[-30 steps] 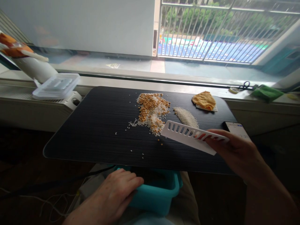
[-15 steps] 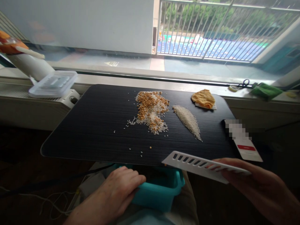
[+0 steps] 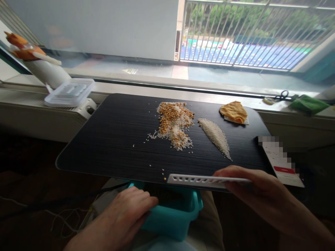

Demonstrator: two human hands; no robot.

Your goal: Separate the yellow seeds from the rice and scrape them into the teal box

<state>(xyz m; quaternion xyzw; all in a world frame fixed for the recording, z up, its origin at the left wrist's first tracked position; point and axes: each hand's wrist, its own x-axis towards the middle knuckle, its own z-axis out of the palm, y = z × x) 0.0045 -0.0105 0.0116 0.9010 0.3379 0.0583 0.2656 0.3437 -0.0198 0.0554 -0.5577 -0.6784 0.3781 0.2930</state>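
A black board (image 3: 110,139) lies in front of me with a mixed heap of yellow beans and white rice (image 3: 175,123) at its middle and a narrow row of plain rice (image 3: 216,136) to the right of it. My right hand (image 3: 261,193) grips a white slotted plastic scraper (image 3: 201,180), held nearly flat along the board's near edge. A single yellow bean (image 3: 165,179) sits by the scraper's left tip. My left hand (image 3: 125,218) rests closed on the rim of a teal plastic bin (image 3: 172,216) under the board's front edge.
A folded yellow cloth (image 3: 233,112) lies at the board's far right corner and a phone (image 3: 280,160) at its right edge. A clear lidded box (image 3: 70,91) and a white roll (image 3: 44,71) stand at the left. Scissors (image 3: 280,95) and a green cloth (image 3: 309,104) lie on the sill.
My right hand has pulled the scraper from beside the mixed heap back to the board's near edge and laid it flatter. The left hand has stayed on the teal bin.
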